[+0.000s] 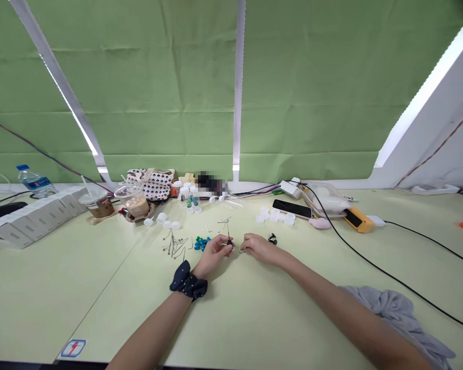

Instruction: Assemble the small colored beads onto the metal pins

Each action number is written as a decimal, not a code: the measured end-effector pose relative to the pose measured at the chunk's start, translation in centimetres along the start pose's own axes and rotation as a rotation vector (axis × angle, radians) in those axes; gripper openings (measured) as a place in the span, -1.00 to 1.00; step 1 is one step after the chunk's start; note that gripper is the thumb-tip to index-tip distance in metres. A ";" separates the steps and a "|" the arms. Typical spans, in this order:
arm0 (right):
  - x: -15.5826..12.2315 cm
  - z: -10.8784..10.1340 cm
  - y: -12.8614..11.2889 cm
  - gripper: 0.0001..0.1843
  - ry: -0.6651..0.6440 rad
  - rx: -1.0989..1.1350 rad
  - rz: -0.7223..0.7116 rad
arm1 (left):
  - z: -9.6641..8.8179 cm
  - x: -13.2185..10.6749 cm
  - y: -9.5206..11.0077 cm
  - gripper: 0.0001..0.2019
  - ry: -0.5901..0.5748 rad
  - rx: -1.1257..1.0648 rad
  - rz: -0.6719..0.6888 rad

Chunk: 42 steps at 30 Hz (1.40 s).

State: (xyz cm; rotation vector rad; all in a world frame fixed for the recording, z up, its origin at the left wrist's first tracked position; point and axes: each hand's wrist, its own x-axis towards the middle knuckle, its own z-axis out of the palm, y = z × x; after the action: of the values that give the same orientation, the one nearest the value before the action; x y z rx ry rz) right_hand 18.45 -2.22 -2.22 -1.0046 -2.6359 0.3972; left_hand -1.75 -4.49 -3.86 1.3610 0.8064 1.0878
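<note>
My left hand (215,251) pinches a small black piece (230,243) between thumb and fingertips. A thin dark stem rises from this piece, with fine crossing pins near its top. Close by on the right, my right hand (260,248) has its fingers pressed together around something tiny and pale; its kind is too small to tell. Just beyond the right hand lie small black parts (272,239). A cluster of blue and green small parts (201,243) sits beside my left hand, and thin metal rods (173,245) are scattered farther left.
White round caps (275,215) and a phone (292,208) lie behind my right hand. A black cable (355,252) crosses the table's right side near a yellow device (358,220). White boxes (34,218), drink cups (136,203) and a water bottle (34,181) stand at left.
</note>
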 end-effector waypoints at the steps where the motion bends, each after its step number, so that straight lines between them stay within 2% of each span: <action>1: 0.0 0.1 0.0 -0.76 -0.006 -0.002 0.000 | 0.0 0.0 0.0 -0.69 0.002 0.001 -0.001; 20: 0.0 0.3 0.0 -0.74 -0.054 -0.025 -0.004 | 0.0 0.0 0.0 -0.71 -0.015 0.012 0.008; 42: -0.2 0.0 -0.6 -0.74 -0.047 -0.049 -0.002 | 0.1 -0.1 -0.1 -0.69 0.017 0.012 0.005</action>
State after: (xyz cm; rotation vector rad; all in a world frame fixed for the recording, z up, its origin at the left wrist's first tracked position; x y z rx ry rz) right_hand 18.26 -2.75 -2.03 -1.0189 -2.7008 0.3615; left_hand -1.69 -4.61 -3.94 1.3655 0.8236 1.1015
